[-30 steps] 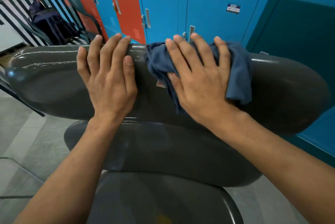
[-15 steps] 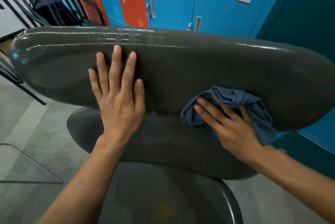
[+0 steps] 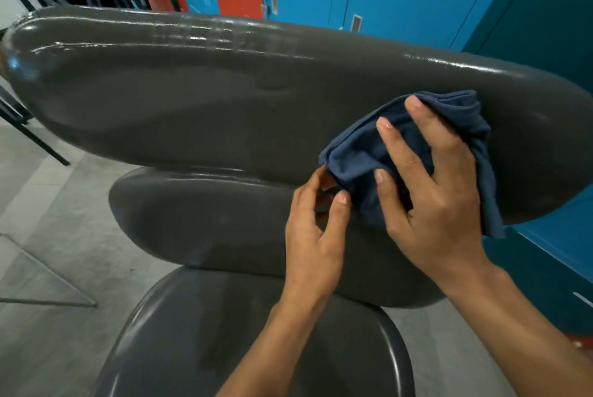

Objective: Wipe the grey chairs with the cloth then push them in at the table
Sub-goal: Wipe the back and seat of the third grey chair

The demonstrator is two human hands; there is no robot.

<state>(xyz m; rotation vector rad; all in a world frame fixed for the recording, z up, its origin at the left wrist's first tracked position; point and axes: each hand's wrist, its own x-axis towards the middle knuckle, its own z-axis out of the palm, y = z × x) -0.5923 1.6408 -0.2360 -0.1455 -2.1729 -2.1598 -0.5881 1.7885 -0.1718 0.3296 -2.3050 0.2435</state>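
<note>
Hands meet at the crumpled dark-blue cloth point(image 3: 414, 152): left hand point(image 3: 316, 236) leaves the glossy grey plastic chair backrest point(image 3: 192, 101), seemingly pinching a corner; right hand point(image 3: 430, 200) grips it, regathering mid-wipe.

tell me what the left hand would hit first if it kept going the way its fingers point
Probably the crumpled dark blue cloth: the left hand already pinches its lower corner. Behind that lies the glossy grey plastic chair back.

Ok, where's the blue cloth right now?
In the head view, right of centre: the blue cloth is gripped by the right hand against the grey chair backrest, the left hand pinching its lower corner.
</note>
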